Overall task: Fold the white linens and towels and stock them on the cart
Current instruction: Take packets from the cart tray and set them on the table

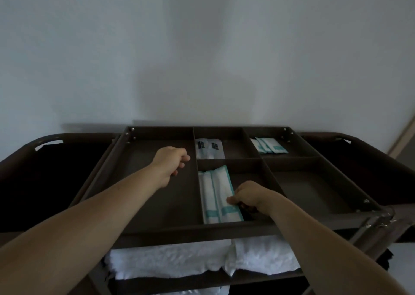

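The folded white towels [170,261] lie on the cart's [195,229] shelf just under the top tray, in two fluffy stacks side by side, the right stack [267,256] touching the left one. A bit of more white cloth [190,291] shows on the shelf below, at the bottom edge of the view.

Above them, the dark brown top tray [368,205] is split by dividers into compartments. In the near middle one lie two long packets [213,193], white with teal bands, side by side against its left wall. The right hand [249,196] reaches into this compartment, its fingers curled and pinching the right edge of the right-hand packet. The left hand [170,162] hovers over the big left compartment, fingers loosely curled, with nothing seen in it.

In the far middle compartment stand two pale sachets [208,147] with dark labels. The far right compartment holds a few small white and teal sachets [268,146], fanned and overlapping.

A dark cloth bag hangs at each end of the cart, left [45,171] and right [370,160]. The cart stands against a plain pale wall [202,48] in dim light.
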Demonstrator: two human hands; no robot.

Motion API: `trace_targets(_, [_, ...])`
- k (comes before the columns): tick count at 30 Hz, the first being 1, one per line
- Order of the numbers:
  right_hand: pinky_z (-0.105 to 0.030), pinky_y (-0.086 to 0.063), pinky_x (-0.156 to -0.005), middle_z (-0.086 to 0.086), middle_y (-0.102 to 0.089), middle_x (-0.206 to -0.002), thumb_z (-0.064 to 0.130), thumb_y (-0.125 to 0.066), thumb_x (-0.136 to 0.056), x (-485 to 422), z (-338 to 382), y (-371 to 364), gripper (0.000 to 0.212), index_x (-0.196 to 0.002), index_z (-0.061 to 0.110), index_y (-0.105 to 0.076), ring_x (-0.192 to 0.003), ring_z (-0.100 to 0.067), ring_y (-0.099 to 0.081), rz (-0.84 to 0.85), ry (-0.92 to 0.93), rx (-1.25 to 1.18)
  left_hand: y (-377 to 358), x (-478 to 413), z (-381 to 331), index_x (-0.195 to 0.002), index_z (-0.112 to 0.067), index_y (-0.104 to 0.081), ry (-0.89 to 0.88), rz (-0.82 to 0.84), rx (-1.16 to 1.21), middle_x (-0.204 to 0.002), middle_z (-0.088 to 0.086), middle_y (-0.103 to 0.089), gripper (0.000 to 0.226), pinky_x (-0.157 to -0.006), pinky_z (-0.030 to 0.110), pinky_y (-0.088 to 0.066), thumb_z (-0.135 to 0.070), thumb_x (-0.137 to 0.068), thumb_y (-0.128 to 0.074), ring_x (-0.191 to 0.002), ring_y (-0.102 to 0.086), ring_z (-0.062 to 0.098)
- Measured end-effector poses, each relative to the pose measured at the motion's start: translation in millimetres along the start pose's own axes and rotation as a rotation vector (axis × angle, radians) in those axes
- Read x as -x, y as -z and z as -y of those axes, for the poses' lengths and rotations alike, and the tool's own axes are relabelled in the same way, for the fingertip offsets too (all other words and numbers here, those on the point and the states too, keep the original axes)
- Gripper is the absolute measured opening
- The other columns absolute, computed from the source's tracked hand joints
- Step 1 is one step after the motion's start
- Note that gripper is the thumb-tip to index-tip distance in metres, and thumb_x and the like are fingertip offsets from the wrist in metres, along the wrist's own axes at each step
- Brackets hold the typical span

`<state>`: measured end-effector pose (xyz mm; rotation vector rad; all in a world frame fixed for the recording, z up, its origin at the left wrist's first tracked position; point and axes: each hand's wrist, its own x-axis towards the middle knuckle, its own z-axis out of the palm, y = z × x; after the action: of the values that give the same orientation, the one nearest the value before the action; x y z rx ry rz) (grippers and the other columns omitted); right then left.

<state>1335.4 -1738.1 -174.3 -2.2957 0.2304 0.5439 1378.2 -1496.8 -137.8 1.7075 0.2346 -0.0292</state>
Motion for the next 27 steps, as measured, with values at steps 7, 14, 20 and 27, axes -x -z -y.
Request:
trace_targets(7, [-0.027,-0.045,-0.056,-0.005,-0.064,-0.073,0.025,-0.083,-0.079,-15.1,-4.2,-8.0,0.026,-0.080,0.007,-0.064,-0.066,-0.016,-0.060,-0.031,-0.060,0.120,13.4,6.8,8.6,-0.083,-0.015,-0.068,-0.020,0.014,-0.088,-0.092,0.007,-0.072,0.009,-0.050,0.025,-0.038,-0.019,-0.086,-0.060,-0.073,-0.058,0.015])
trace_targets(14, [-0.029,-0.042,-0.056,-0.002,-0.064,-0.086,0.041,-0.078,-0.079,-13.2,-0.6,-9.7,0.032,-0.082,0.018,-0.056,-0.078,-0.016,-0.062,-0.071,-0.043,0.359,22.2,19.4,13.3,-0.075,-0.011,-0.067,0.016,0.010,-0.181,-0.080,0.010,-0.062,0.012,-0.049,0.026,-0.033,-0.021,-0.078,-0.061,-0.073,-0.049,0.023])
trace_targets(20, [-0.029,-0.044,-0.061,0.002,-0.062,-0.087,0.046,-0.067,-0.087,-0.8,14.2,-0.3,0.027,-0.092,0.020,-0.059,-0.080,-0.014,-0.061,-0.098,0.062,0.475,39.9,40.2,14.5,-0.094,-0.020,-0.066,-0.121,0.005,-0.584,-0.090,0.003,-0.060,0.012,-0.068,0.032,-0.045,-0.028,-0.086,-0.064,-0.084,-0.060,0.022])
trace_targets(27, [-0.046,-0.046,-0.102,-0.012,-0.052,-0.137,0.057,-0.058,-0.091,31.5,82.4,-26.3,0.065,-0.137,0.012,-0.050,-0.123,-0.031,-0.052,-0.171,0.420,0.563,110.1,84.4,-2.0,-0.142,-0.020,-0.047,-0.171,-0.166,-1.104,-0.138,0.006,-0.053,0.058,-0.098,0.044,-0.048,-0.048,-0.092,-0.055,-0.123,-0.051,0.029])
